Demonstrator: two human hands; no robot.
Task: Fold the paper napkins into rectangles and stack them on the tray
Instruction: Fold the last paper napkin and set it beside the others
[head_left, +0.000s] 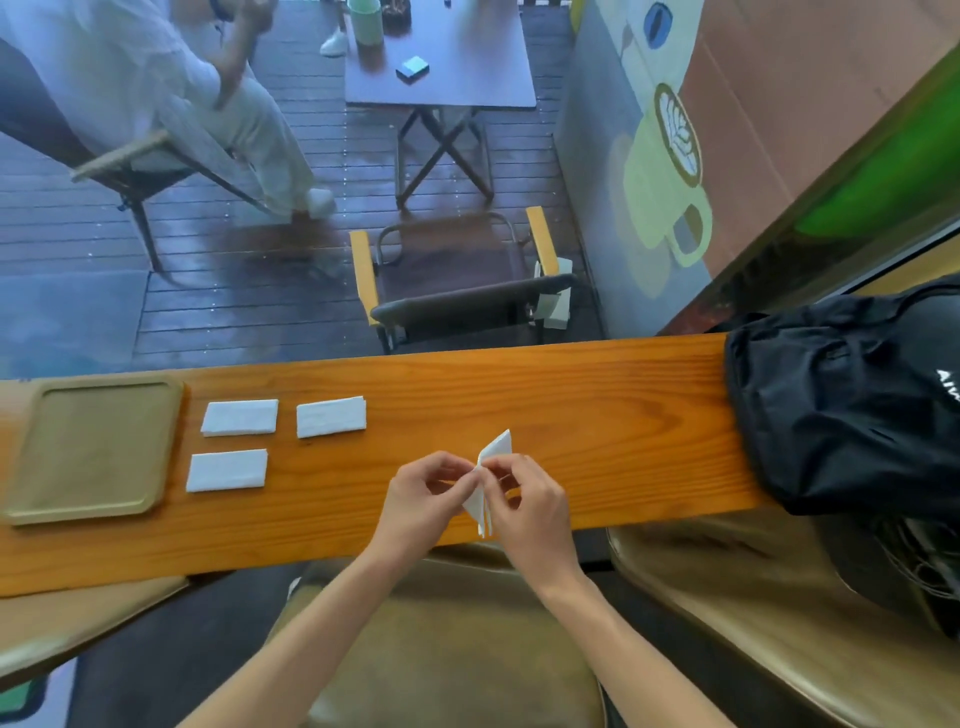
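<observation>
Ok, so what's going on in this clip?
A person at a wooden counter is folding a paper napkin, pinching it with both the left hand and the right hand. Three folded napkins lie on the counter beside the tray, which holds none yet. A black bag sits at the counter's right end.

Both hands (423, 496) (530, 501) pinch a white napkin (496, 452).

Folded napkins (239, 417) right of tray (31, 512)
</observation>
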